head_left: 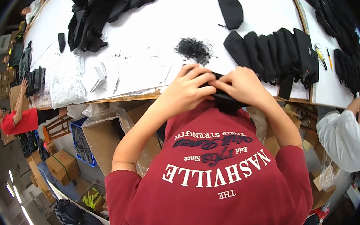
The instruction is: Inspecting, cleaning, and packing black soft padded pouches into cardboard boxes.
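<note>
At the table's near edge, close against my body, both hands work on a black fabric pouch. My left hand is closed on its upper left part, fingers bent over the fabric. My right hand pinches its upper right side, thumb and fingertips near those of the left. Much of the pouch is hidden by the hands, and any small piece between the fingertips cannot be made out. Just beyond my left hand lies a tangled heap of thin black cords. A row of black pouches leans together to the right.
The white table bears a large black fabric pile, a single pouch, white cards and clear plastic bags. An open carton stands below its edge. People work at far left and right.
</note>
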`<state>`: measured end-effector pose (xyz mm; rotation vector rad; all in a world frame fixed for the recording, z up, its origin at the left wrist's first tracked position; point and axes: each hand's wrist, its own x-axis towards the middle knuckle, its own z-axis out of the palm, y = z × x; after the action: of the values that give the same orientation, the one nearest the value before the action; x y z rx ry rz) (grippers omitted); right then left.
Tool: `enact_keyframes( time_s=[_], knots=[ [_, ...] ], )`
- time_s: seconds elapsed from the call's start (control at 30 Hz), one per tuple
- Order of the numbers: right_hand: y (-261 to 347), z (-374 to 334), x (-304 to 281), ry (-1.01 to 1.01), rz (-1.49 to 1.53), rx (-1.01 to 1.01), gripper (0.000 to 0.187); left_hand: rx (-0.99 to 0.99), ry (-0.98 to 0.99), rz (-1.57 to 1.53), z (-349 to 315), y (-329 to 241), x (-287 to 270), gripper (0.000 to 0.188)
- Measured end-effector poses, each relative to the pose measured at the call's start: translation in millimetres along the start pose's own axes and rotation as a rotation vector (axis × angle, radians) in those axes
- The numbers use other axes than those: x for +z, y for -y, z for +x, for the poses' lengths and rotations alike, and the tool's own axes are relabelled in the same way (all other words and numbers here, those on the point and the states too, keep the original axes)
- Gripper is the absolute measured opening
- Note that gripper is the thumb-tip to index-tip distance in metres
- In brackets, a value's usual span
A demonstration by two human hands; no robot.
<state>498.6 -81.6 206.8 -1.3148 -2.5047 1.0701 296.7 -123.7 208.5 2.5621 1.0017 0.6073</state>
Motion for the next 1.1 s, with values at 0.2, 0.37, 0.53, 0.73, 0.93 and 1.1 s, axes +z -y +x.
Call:
enact_keyframes(
  time_s=[0.2,0.37,0.53,0.73,0.93,1.1],
  knots=[
    [4.6,-3.3,-26.5,0.202,0.121,-0.020,0.033,-0.397,0.098,-0.782,-7.8,53.4,13.1,0.017],
    [-11.2,-2.6,-10.4,0.169,0.155,-0.007,0.027,-0.897,-0.538,-0.268,-70.2,194.3,89.5,0.021],
    [-28.1,-7.2,-0.3,-0.048,0.012,-0.152,0.024,-0.850,-0.375,0.306,-91.6,228.4,100.6,0.017],
    [-24.2,-5.8,-2.2,-0.234,-0.004,-0.218,0.018,-0.898,-0.505,0.245,-70.0,211.6,82.4,0.011],
    [-25.2,11.0,-7.5,-0.356,-0.136,-0.371,0.014,-0.763,-0.867,-0.416,1.6,136.7,13.7,0.017],
    [0.0,28.6,-26.0,-0.420,-0.194,-0.458,0.012,-0.335,-0.387,-0.181,21.0,59.4,-23.0,0.019]
  ],
)
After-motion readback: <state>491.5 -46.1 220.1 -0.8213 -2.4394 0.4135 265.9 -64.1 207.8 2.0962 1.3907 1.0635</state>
